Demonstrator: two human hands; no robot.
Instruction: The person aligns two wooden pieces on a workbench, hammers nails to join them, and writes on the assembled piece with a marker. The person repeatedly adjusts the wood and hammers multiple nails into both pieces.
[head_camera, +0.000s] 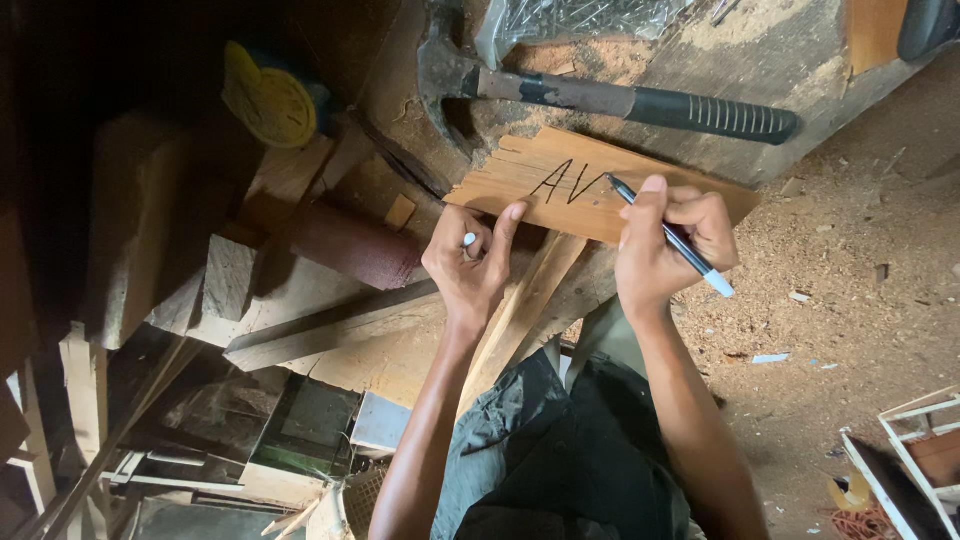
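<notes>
A small wooden plank (540, 165) with a jagged left end lies on a rough workbench (700, 60), with black pen strokes drawn on it. My right hand (665, 240) grips a black marker (690, 255), its tip touching the plank just right of the strokes. My left hand (470, 265) presses a finger on the plank's near edge and holds the marker's white cap (469, 240) between its fingers.
A hammer with a black ribbed handle (640, 105) lies beyond the plank, next to a clear bag of nails (570, 18). Stacked timber offcuts (230, 280) and a yellow tape measure (270, 100) sit at left. Sawdust covers the floor (850, 250); a white frame (915, 450) stands at lower right.
</notes>
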